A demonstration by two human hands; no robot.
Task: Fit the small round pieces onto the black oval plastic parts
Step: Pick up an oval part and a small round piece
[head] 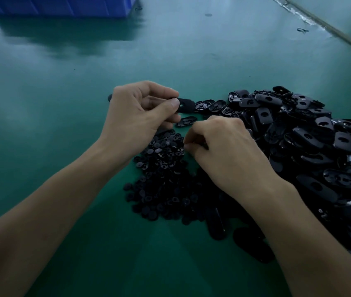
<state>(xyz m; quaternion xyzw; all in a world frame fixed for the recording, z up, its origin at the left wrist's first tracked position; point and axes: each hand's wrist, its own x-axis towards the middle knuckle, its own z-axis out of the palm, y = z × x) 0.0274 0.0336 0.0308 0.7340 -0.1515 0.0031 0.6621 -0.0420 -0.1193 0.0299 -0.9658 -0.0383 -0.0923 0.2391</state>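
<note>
Black oval plastic part (186,105): in the head view, pinched by its left end between thumb and forefinger of left hand (140,112), other fingers curled underneath. Held flat just above the desk (63,93), around its middle. Keyhole-like opening facing up, just beyond the thumb tip and not covered. Right end poking out free, close to the left fringe of the big heap of oval parts (309,146), which spreads toward the right edge of the desk.

Looks light, thin and stiff, a glossy moulded shell, so probably slippery under a loose pinch. Best held by the solid end or along the long rims, leaving the opening bare for a round piece. Likely to crack rather than bend if forced crooked.

Small round pieces (166,168): heaped on the desk toward the near edge, between the two forearms and touching the oval heap on the right. Tiny, light and probably fiddly. Best taken singly by the rim with the fingertips.

Right hand (224,151): knuckles up, fingers curled down at the upper right of the round heap, fingertips hidden under the hand. Pinching a piece or only touching the heap: cannot tell. Apart from the pinched part, nearer the front edge of the desk.

One loose oval part (186,121) flat on the desk between both hands. Blue crate (63,5) at the far left corner.
</note>
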